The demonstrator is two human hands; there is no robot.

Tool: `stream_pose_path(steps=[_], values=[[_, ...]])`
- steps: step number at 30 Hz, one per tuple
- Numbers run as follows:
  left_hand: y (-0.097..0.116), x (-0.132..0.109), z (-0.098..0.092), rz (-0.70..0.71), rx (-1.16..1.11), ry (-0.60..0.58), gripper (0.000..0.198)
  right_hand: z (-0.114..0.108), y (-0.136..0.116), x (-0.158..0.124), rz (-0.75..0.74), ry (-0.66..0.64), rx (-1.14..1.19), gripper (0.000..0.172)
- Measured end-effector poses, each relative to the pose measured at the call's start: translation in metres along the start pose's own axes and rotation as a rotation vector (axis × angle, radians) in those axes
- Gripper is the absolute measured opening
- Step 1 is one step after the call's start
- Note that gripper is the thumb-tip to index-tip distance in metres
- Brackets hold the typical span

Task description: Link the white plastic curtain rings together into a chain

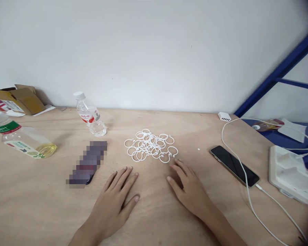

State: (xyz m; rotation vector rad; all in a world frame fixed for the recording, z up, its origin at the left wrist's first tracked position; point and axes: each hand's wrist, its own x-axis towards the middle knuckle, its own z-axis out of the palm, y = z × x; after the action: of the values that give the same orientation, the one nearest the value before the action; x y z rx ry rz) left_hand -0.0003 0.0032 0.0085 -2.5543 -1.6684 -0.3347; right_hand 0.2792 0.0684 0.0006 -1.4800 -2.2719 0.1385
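Both hands lie flat and spread on the counter, holding nothing: my left hand and right hand sit just near of the rings; the right fingertips maybe touch one. Phone lies right, bottle far left.

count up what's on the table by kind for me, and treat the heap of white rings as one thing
Plastic bottles: 2, one clear, one with yellowish liquid
Heap of white rings: 1
Phones: 1, black
White charger block: 1
White power strip: 1
Cardboard box: 1
Blurred dark object: 1
Total: 8
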Motion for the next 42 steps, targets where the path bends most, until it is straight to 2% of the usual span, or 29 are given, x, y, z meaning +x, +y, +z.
stream_pose_path(steps=[4,15,17,21,23,28,32,35,38,42], values=[[0.0,0.001,0.002,0.007,0.04,-0.003,0.061,0.004,-0.003,-0.003,-0.068,0.012,-0.055,0.037],[-0.002,0.006,-0.001,-0.04,-0.099,0.021,0.051,0.005,-0.002,-0.002,-0.054,0.01,-0.101,0.039],[-0.004,0.012,-0.002,-0.058,-0.18,0.078,0.041,0.004,-0.002,0.001,-0.038,0.007,-0.107,0.041],[-0.006,0.03,-0.005,-0.085,-0.343,0.301,0.02,0.001,-0.006,0.014,-0.013,0.004,-0.109,0.041],[-0.002,0.043,-0.006,-0.048,-0.352,0.34,0.016,-0.001,-0.008,0.021,-0.004,-0.002,-0.095,0.036],[0.028,0.079,0.004,0.108,-0.407,0.265,0.016,-0.002,-0.005,0.025,-0.043,-0.018,0.026,0.021],[0.046,0.096,0.016,0.083,-0.474,0.318,0.017,-0.004,-0.002,0.02,-0.137,0.043,0.128,0.023],[0.045,0.097,0.019,0.048,-0.507,0.357,0.025,-0.006,-0.009,0.016,-0.248,0.127,0.184,0.022],[0.038,0.093,0.015,0.065,-0.6,0.287,0.034,-0.006,-0.017,0.013,-0.325,0.182,0.284,0.017],[0.034,0.09,0.012,0.118,-0.753,0.2,0.043,-0.004,-0.022,0.009,-0.322,0.223,0.511,0.013]])
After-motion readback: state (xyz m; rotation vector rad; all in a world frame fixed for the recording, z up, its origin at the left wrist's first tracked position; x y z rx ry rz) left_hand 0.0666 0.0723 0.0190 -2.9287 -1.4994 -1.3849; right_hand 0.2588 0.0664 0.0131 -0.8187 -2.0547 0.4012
